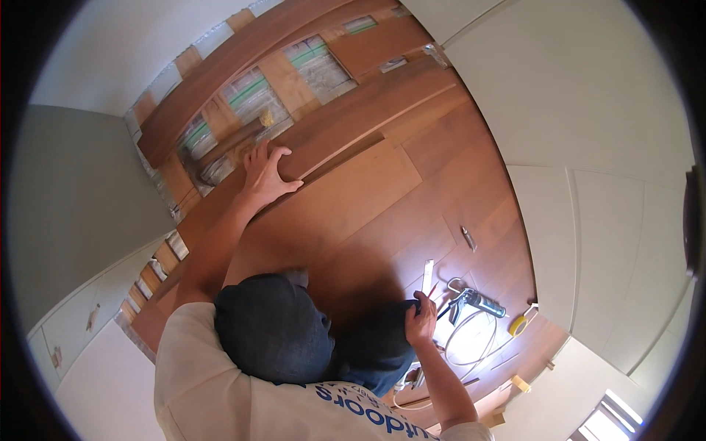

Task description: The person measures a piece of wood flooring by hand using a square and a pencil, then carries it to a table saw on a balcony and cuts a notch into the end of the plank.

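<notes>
My left hand (266, 178) lies on a long brown floorboard (353, 121), its thumb and fingers spread wide apart across the board. Beside that board, a lighter brown plank (368, 187) rests on the laid floor. Close to my bent knee, my right hand (421, 322) is closed around a flat, pale ruler (428, 275) that points away from me. A thin red pencil-like stick (432, 289) shows next to the ruler; whether the fingers hold it too is hard to make out. Right of this hand lies a caulking gun (482, 303) with a dark tube.
A small pen-shaped tool (468, 238) lies on the floor. A looped pale cable (452, 345) and a yellow tape roll (518, 325) are at the right. Beyond the boards, wooden joists (290, 84) alternate with silvery gaps. White cabinet panels (596, 220) border the right side.
</notes>
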{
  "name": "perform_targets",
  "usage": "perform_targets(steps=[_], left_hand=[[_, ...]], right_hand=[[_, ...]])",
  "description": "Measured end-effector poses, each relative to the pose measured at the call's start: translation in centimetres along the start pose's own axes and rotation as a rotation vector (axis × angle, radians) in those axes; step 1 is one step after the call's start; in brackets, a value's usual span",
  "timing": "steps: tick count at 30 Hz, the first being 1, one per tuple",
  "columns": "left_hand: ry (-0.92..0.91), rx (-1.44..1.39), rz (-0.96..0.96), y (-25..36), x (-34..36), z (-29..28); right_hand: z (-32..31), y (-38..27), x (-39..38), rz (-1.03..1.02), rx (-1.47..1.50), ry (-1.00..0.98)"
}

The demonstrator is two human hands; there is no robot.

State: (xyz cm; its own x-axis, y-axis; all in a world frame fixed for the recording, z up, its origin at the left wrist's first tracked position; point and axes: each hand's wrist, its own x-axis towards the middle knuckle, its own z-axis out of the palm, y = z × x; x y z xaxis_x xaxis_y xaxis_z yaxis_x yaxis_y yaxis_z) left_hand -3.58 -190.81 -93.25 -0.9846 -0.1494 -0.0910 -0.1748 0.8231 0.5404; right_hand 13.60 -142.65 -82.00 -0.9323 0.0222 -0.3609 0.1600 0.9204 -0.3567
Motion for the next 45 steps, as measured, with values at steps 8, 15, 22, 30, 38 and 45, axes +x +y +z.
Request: perform_targets(steps=[8, 15, 22, 30, 38, 45], left_hand=[[-0.014, -0.007, 0.029, -0.3, 1.0, -0.1], [-0.018, 0.064, -0.006, 0.7, 1.1, -0.2], [-0.091, 0.101, -0.026, 0.7, 1.1, -0.1], [-0.272, 0.174, -0.151, 3.0, 1.6, -1.6], [-0.266, 0.205, -0.154, 2.3, 1.4, -1.3], [-0.262, 0.205, -0.156, 2.4, 1.4, -1.4]], right_hand=[[0.1, 0.2, 0.6, 0.028, -0.014, -0.014], [-0.2, 0.1, 0.4, 0.002, -0.005, 0.011], [-0.3, 0.7, -0.4, -0.036, 0.062, 0.045], [-0.9, 1.0, -1.2, 0.010, 0.112, 0.043], [-1.3, 0.6, -1.3, 0.021, 0.108, 0.034], [-0.8, 0.9, -1.3, -0.015, 0.088, 0.062]])
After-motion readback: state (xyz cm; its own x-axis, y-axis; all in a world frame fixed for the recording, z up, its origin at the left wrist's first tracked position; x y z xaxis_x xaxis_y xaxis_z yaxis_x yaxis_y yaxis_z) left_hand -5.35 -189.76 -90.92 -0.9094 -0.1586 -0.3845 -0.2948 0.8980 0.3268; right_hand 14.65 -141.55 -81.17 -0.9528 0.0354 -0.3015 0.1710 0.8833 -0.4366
